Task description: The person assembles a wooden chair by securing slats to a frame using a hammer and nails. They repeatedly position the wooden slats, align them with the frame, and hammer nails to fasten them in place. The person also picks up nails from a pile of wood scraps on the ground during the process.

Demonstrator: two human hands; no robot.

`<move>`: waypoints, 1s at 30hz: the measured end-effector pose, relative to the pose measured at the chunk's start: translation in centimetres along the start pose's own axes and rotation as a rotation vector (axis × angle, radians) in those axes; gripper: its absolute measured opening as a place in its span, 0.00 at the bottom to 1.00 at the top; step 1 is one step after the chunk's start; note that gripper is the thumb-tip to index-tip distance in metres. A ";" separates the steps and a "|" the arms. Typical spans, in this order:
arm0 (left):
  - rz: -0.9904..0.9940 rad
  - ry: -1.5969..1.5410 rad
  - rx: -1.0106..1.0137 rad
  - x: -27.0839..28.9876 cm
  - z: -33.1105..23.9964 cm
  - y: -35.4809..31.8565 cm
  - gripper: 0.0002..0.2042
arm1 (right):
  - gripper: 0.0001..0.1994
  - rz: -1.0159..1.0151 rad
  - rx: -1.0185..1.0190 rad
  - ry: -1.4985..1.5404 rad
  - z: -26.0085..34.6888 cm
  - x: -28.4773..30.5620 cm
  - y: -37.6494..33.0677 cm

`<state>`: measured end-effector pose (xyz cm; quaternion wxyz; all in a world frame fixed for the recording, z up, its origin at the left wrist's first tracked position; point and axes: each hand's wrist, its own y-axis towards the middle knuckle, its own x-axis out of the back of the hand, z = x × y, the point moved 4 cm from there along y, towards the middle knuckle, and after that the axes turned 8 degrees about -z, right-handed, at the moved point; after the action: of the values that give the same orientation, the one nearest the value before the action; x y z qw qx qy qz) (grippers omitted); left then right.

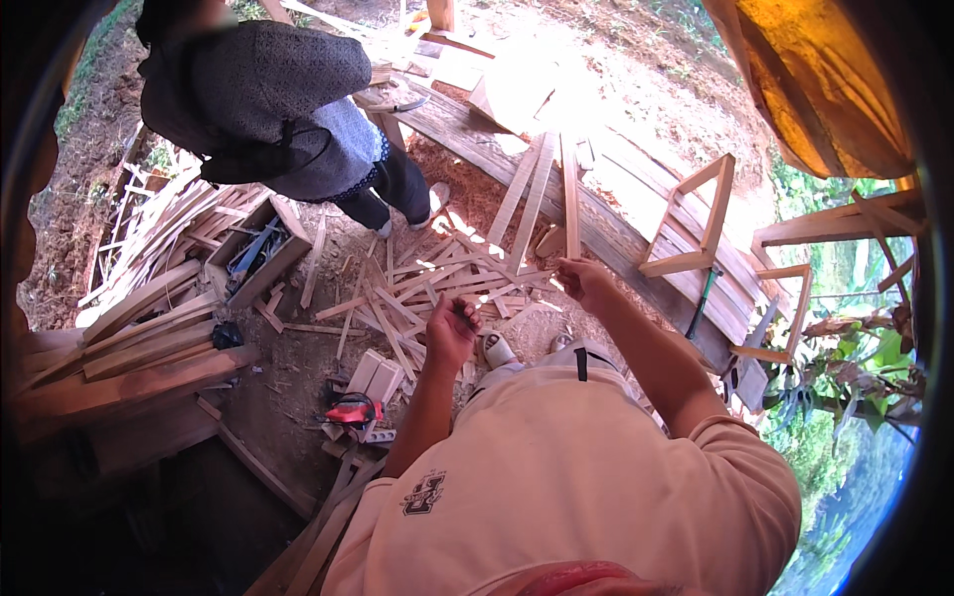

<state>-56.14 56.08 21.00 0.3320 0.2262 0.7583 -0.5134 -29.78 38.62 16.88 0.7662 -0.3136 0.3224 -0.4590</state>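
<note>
My right hand (588, 283) is closed at the near end of a narrow wooden strip (569, 194), which runs away from me toward the plank bench (457, 134). My left hand (452, 330) hangs in the air over a litter of thin wooden strips (397, 288). Its fingers are loosely curled and a little apart, with nothing visible in them. Two pale strips (534, 214) lean against the bench edge just left of the held one. To the right, an angled wooden frame (714, 214) stands on the bench.
Another person (288, 109) stands at the far left by the bench. A wooden box (268, 253) of tools sits beside stacked timber (149, 358). On the ground at left lies a red and black tool (354, 409). A saw (760, 338) and a second frame (790, 318) are at the right.
</note>
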 end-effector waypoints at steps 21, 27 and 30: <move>-0.446 0.082 -0.048 14.3 -1.5 -9.9 0.13 | 0.12 0.172 0.171 -0.546 -3.4 -6.0 7.7; -0.179 0.395 0.109 8.8 -0.2 -1.8 0.07 | 0.11 -0.218 0.220 -0.475 -9.1 11.5 -7.8; -0.093 0.565 0.199 2.9 3.4 1.8 0.07 | 0.10 -0.479 0.344 -0.343 -9.6 17.5 -14.1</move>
<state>-55.96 53.57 16.91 0.0601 0.3566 0.7761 -0.5167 -37.91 15.63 18.54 0.7213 -0.3191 0.0237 -0.6142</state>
